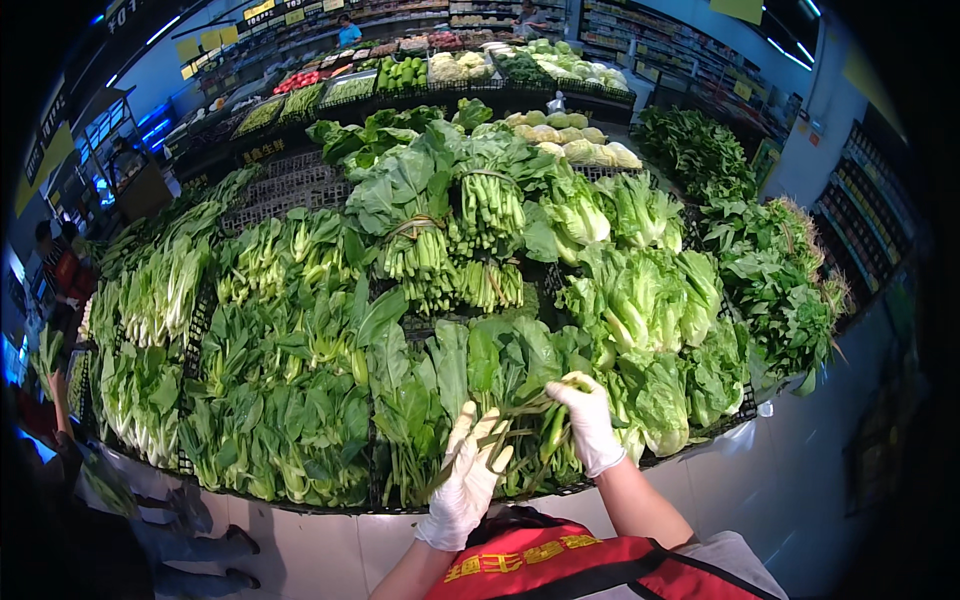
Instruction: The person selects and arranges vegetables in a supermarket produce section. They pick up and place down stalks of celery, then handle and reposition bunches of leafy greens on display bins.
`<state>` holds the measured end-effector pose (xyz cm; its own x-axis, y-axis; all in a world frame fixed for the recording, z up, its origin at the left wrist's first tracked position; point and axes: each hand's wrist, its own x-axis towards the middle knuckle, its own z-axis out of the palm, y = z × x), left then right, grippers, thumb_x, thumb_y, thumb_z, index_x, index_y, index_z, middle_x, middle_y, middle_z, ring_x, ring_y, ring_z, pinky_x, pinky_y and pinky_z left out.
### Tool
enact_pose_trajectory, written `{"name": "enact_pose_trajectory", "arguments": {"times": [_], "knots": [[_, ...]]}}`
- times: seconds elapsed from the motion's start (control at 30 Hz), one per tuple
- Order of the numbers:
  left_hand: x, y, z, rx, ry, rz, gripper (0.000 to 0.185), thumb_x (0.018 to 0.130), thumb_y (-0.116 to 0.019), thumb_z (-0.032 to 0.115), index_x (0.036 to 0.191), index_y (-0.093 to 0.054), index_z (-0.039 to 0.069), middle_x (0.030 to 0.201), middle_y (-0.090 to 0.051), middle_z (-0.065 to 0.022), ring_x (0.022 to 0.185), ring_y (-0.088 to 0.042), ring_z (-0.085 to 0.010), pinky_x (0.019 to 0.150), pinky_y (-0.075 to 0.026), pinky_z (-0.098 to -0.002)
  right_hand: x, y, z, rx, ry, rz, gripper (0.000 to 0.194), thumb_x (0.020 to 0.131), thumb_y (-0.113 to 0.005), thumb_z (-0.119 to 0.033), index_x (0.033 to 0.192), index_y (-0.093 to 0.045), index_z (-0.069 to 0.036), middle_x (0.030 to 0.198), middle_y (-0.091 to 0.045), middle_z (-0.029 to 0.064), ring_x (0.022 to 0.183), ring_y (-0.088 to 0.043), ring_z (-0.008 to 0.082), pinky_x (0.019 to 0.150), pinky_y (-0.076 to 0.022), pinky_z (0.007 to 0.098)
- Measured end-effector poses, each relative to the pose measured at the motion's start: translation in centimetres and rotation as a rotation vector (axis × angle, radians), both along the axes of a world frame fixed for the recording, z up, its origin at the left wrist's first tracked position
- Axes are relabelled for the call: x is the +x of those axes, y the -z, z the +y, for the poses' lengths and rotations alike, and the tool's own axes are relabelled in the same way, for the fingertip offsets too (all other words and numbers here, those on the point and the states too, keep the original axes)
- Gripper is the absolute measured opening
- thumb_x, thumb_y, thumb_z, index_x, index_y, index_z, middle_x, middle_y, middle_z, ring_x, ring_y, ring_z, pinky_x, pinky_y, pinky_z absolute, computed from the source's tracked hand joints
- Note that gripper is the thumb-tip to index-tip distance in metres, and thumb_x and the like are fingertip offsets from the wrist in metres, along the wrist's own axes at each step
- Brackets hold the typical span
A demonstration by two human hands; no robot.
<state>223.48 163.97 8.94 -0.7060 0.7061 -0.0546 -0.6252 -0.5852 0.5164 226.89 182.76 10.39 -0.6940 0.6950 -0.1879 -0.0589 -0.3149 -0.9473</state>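
Both my hands wear pale gloves over the front edge of a vegetable display. My left hand (472, 480) is palm up with its fingers spread; thin dark green strands or stems lie across the fingers. My right hand (587, 424) is closed with its fingertips on the strands and some green leaves (553, 433) hanging below it. Loose leafy greens (499, 360) stand just beyond the hands. Farther back lie tied bunches of leafy greens (416, 247) with their cut stems toward me. Lettuce (652, 382) is heaped to the right of my right hand.
Bok choy (277, 427) and white-stemmed greens (142, 390) fill the left side. Bundled greens with roots (787, 285) stand at far right. Black crate edges (375, 450) divide the display. A person (56, 435) holding greens stands at the left edge. An empty-looking rack (289, 184) lies behind.
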Motion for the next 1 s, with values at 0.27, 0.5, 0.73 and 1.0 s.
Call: {"name": "enact_pose_trajectory", "arguments": {"times": [0.27, 0.5, 0.73, 1.0], "knots": [[0.8, 4.3, 3.3, -0.65, -0.097, 0.634, 0.048, 0.103, -0.039, 0.025, 0.142, -0.034, -0.003, 0.14, -0.046, -0.0163, 0.13, -0.042, -0.0241, 0.108, -0.031, -0.0313, 1.8, 1.7, -3.4, 0.593, -0.215, -0.114, 0.055, 0.079, -0.075, -0.017, 0.129, -0.053, -0.007, 0.106, -0.068, 0.0151, 0.098, -0.065, 0.0176, 0.088, -0.0492, 0.031], [2.0, 6.2, 3.8, -1.161, -0.023, 1.328, 0.025, 0.089, -0.05, 0.019, 0.097, -0.061, -0.002, 0.076, -0.063, -0.0201, 0.067, -0.062, -0.036, 0.061, -0.051, -0.0432, 3.8, 2.8, -2.8, 0.15, -0.435, -0.171, 0.055, 0.077, -0.078, -0.007, 0.126, -0.055, 0.0, 0.101, -0.066, 0.0037, 0.088, -0.061, 0.0096, 0.082, -0.0505, 0.0253], [4.3, 4.4, 2.6, -0.824, 0.045, 1.268, 0.043, 0.091, -0.056, 0.029, 0.116, -0.057, -0.006, 0.107, -0.063, -0.0254, 0.099, -0.059, -0.0397, 0.09, -0.045, -0.0433, 6.0, 3.8, 1.2, -0.209, -0.366, -0.234, 0.014, 0.075, -0.075, -0.003, 0.087, -0.067, -0.003, 0.08, -0.068, 0.0058, 0.07, -0.064, 0.0144, 0.067, -0.051, 0.0274], [-0.5, 11.1, -2.9, -1.201, -0.216, 0.706, 0.015, 0.085, -0.067, 0.009, 0.095, -0.068, -0.002, 0.08, -0.067, -0.0032, 0.066, -0.059, -0.0091, 0.062, -0.048, -0.0252, 7.7, -0.2, 7.6, -0.166, -0.282, -0.122, 0.026, 0.076, -0.065, 0.006, 0.101, -0.062, 0.004, 0.091, -0.068, 0.0148, 0.064, -0.066, 0.0176, 0.062, -0.0556, 0.0296]]}}
